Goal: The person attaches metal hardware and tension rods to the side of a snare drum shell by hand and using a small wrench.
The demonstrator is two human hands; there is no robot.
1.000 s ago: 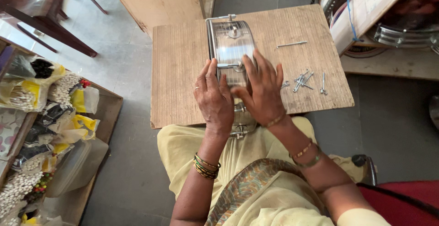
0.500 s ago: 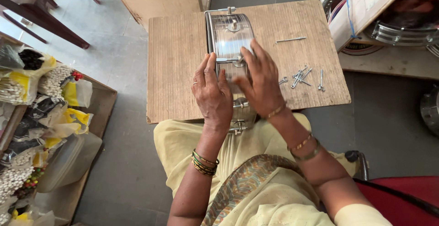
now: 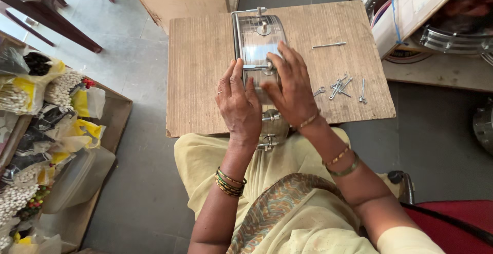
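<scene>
A shiny metal drum shell [image 3: 259, 53] lies on its side on the wooden board [image 3: 200, 74], from the far edge to the near edge at the person's lap. The left hand [image 3: 239, 105] lies flat on it, fingers together. The right hand [image 3: 290, 87] presses on it, fingers spread. Loose metal bolts [image 3: 341, 85] lie near the right edge.

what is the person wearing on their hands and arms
Both arms are bare to above the elbow. The left hand has a thin ring on one finger, and its wrist carries a stack of bangles in gold, green and dark tones. The right hand has a slim gold bangle at the wrist, and two more bangles sit further up the forearm. Pale yellow clothing covers the shoulder.
</scene>
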